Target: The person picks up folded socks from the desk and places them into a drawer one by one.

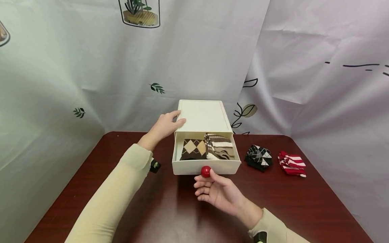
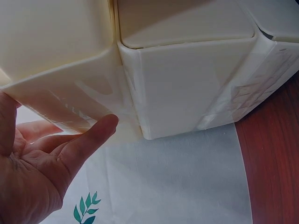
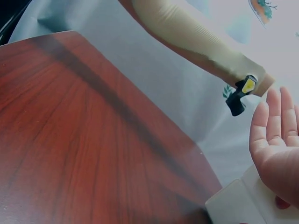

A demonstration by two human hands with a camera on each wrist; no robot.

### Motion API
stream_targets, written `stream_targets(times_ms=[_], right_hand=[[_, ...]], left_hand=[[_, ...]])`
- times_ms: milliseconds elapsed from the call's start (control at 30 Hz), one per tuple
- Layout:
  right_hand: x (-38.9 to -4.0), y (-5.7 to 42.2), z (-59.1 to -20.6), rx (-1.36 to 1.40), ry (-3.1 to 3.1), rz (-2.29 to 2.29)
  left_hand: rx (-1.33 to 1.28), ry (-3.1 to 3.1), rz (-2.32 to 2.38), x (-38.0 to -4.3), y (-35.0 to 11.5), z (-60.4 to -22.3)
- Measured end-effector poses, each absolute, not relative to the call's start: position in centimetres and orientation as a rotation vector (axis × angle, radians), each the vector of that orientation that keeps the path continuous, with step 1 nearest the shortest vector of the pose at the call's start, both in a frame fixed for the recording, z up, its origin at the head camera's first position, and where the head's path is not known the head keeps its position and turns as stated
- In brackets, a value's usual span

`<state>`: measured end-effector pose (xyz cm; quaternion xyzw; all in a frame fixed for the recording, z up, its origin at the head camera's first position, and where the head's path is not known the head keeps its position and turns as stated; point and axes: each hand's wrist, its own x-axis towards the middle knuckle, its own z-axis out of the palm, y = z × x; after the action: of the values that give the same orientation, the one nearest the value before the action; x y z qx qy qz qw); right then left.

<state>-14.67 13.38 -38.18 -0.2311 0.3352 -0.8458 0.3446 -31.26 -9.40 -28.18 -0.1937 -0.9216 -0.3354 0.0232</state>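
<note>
A white drawer box [image 1: 204, 116] stands with its drawer [image 1: 188, 167] pulled out. Inside lie a brown argyle sock bundle [image 1: 193, 149] and a brown striped sock bundle [image 1: 220, 146]. My left hand [image 1: 165, 125] rests against the box's left side, thumb and fingers extended; the left wrist view shows the thumb along the taped side wall. At the drawer front, the thumb of my right hand [image 1: 220, 190] is right at the round red knob [image 1: 205, 171]. Its other fingers are loosely extended below the knob, and the right wrist view shows them fairly straight.
Right of the box, a black-and-white argyle sock bundle [image 1: 259, 157] and a red-and-white striped sock bundle [image 1: 291, 164] lie on the dark red wooden table [image 1: 152, 216]. A printed white cloth [image 1: 121, 67] hangs behind and around the table.
</note>
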Motion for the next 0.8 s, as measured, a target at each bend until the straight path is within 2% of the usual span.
stream_targets(times_ms=[800], right_hand=[[-19.8, 12.7, -37.1, -0.427, 1.028, -2.293]], left_hand=[[-0.576, -2.863, -1.065, -31.3, -9.3, -28.3]])
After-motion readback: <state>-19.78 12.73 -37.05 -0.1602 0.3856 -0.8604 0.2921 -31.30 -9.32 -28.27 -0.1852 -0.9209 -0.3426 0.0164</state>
